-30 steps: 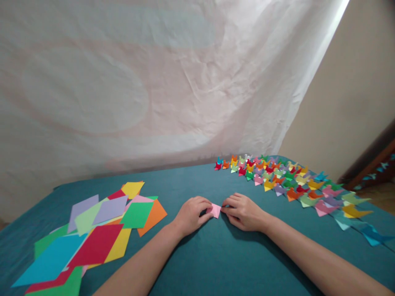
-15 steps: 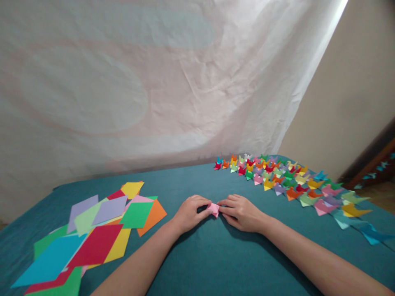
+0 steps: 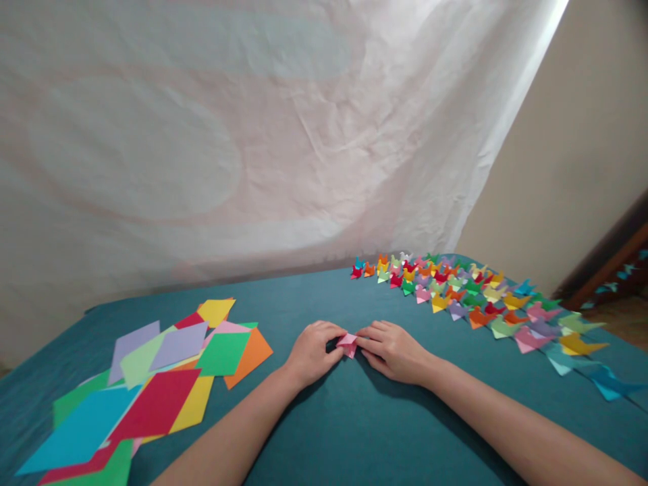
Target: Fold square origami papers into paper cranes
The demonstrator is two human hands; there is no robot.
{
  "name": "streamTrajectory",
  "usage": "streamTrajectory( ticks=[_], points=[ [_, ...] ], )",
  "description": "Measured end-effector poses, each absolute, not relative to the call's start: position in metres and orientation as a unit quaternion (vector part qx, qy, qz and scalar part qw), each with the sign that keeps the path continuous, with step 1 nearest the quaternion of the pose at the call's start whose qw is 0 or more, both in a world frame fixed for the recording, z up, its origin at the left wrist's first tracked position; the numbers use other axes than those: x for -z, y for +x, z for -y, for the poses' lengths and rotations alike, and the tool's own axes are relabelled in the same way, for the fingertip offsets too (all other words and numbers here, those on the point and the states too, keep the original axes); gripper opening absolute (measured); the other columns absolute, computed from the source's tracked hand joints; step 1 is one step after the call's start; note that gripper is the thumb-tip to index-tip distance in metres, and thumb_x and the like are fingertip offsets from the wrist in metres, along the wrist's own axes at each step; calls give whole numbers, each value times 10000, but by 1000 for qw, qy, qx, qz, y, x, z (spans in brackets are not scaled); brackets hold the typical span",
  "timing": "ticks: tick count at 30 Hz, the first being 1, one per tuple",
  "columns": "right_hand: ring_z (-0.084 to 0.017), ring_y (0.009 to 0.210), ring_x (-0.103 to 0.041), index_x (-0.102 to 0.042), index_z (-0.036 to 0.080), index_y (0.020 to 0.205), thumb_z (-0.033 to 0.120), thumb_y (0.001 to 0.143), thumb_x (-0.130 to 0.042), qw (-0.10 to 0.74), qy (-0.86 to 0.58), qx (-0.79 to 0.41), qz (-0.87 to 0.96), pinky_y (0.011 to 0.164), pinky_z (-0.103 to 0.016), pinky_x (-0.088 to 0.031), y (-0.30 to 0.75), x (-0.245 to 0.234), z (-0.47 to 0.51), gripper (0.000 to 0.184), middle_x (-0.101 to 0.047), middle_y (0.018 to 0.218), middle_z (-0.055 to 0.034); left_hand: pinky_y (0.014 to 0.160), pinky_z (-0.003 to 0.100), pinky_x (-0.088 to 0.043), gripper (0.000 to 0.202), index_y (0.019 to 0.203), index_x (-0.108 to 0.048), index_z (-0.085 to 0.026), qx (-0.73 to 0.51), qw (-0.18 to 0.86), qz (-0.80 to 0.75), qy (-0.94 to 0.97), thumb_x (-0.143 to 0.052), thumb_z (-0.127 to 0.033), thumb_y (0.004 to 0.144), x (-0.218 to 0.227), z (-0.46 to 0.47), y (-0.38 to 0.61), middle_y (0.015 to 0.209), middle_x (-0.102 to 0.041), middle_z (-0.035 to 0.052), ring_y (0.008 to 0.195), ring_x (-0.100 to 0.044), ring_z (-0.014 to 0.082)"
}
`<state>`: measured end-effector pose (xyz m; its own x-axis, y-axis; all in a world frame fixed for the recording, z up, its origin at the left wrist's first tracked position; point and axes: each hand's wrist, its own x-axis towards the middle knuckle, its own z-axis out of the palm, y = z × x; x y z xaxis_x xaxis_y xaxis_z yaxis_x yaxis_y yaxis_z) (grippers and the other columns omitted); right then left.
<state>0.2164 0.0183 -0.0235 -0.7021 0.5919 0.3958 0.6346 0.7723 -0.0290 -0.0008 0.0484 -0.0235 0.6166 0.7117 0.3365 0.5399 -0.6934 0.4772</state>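
Hands meet mid-table: left hand [image 3: 312, 351] and right hand [image 3: 392, 349] each pinching one side of small pink folded paper [image 3: 348, 343], fingers curled, piece low on teal table [image 3: 354, 432]. Paper judged light, thin, easily creased; best held at edges, either side of fold. Lower tip points toward near edge; long axis too small to tell. Loose coloured sheets [image 3: 167, 378] by left edge. Rows of folded paper birds [image 3: 470, 297] run from far edge down right side. White cloth backdrop [image 3: 253, 135] behind far edge.
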Motion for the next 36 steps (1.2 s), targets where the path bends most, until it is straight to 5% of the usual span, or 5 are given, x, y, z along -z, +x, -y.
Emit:
streamTrajectory(
  ticks=[9, 14, 22, 28, 36],
  points=[
    [-195, 916, -557, -651, 231, 962, 69, 764, -482, 290, -372, -21, 881, 814, -354, -419, 215, 31, -19, 307, -615, 1080, -54, 825, 302, -413, 213, 979, -645, -244, -253, 126, -422, 862, -581, -216, 778, 28, -43, 9, 971, -651, 7, 918, -552, 196],
    [-167, 797, -596, -634, 196, 912, 88, 749, -491, 406, -467, -182, 764, 758, -312, -471, 215, 45, -34, 243, -654, 853, -38, 817, 296, -410, 229, 969, -644, -245, -250, 127, -429, 859, -559, -181, 766, 27, -44, 10, 957, -648, 5, 917, -545, 193],
    [-171, 754, -617, -650, 165, 963, 266, 773, -584, 389, -488, -325, 711, 730, -299, -485, 210, 51, -45, 225, -681, 813, -30, 799, 299, -412, 222, 960, -645, -242, -257, 126, -441, 851, -571, -177, 761, 29, -45, 12, 952, -639, 16, 909, -544, 195],
    [-188, 760, -629, -680, 169, 948, 318, 778, -588, 371, -488, -334, 716, 729, -309, -486, 206, 45, -43, 244, -703, 825, -36, 780, 307, -423, 184, 960, -651, -239, -260, 132, -442, 848, -590, -330, 812, 28, -45, 12, 939, -645, 29, 899, -554, 206],
    [-207, 834, -635, -721, 228, 932, 345, 817, -561, 339, -490, -298, 746, 800, -333, -447, 203, 35, -39, 229, -721, 905, -25, 784, 296, -422, 165, 958, -650, -246, -265, 132, -440, 848, -595, -251, 803, 30, -46, 11, 945, -655, 12, 898, -558, 197]
  ],
)
